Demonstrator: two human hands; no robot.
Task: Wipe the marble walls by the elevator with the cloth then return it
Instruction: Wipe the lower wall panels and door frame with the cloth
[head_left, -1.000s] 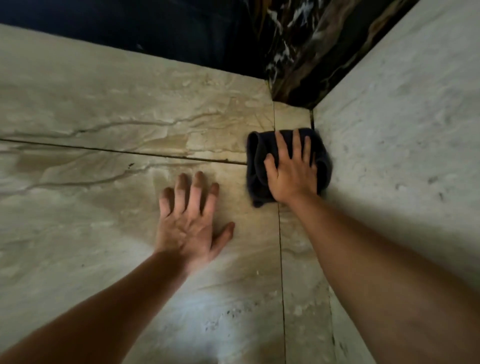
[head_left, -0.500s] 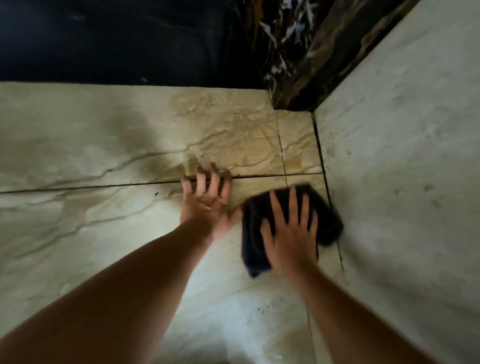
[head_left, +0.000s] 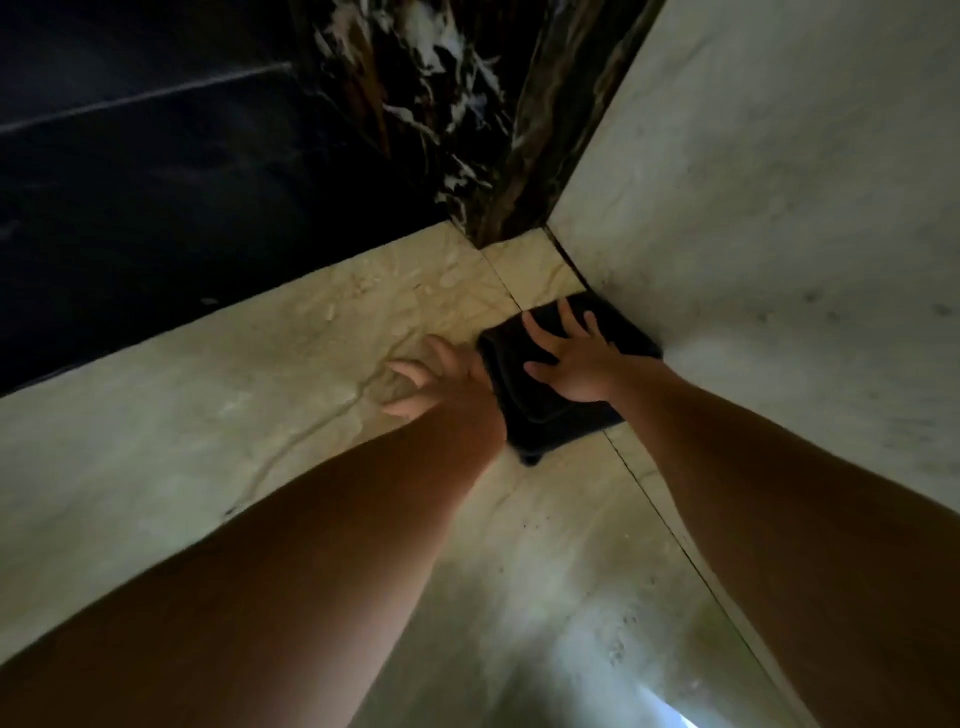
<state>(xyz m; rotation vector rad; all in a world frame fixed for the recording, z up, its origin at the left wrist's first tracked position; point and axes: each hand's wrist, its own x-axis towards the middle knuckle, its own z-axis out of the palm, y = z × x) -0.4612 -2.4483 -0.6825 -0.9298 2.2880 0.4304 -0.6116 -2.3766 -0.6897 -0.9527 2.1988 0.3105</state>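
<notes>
A dark folded cloth lies flat against the beige veined marble wall, tucked into the corner where that wall meets a paler marble wall. My right hand presses on the cloth with its fingers spread, pinning it to the stone. My left hand rests flat on the beige wall just left of the cloth, fingers apart, holding nothing; it looks blurred.
Above the beige slabs runs a dark, almost black surface. A black marble strip with white veins rises from the corner. A thin joint line runs down the beige wall below the cloth.
The view has tilted, so more dark surface shows above. My right hand has slid the cloth back up into the corner. My left hand now sits against the cloth's left edge.
</notes>
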